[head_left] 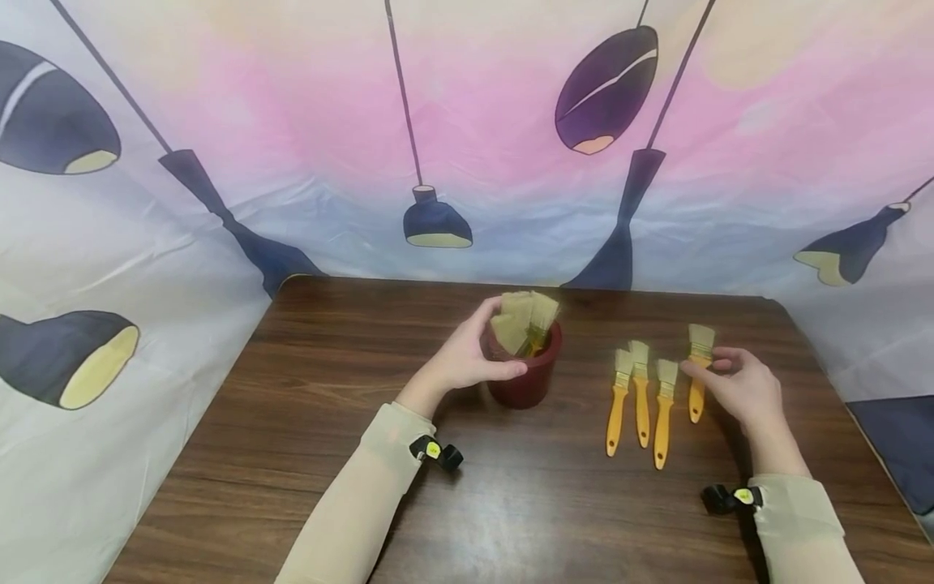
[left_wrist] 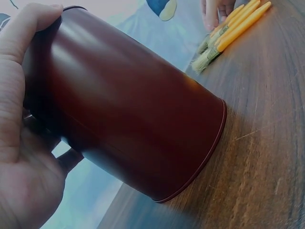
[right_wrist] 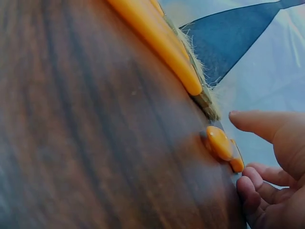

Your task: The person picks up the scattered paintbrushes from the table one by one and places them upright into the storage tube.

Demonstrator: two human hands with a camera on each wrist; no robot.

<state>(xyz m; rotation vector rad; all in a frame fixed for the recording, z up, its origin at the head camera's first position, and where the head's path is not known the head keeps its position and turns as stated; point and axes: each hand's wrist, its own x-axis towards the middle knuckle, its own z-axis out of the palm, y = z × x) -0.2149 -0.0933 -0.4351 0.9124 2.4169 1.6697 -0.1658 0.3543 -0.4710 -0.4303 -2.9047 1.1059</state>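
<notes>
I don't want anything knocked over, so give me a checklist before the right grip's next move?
1. Left grip holding the dark red cup: ok.
2. Cup upright: ok.
3. Right grip closed on the rightmost flat paintbrush: not ok; thumb stands clear of the handle in the right wrist view.
4. Thumb clear of the neighbouring paintbrush: cannot tell; close to its bristles in the head view.
5. Paintbrushes in the cup bristles up: ok.
6. Room for another handle: cannot tell; bristles hide part of the opening.
</notes>
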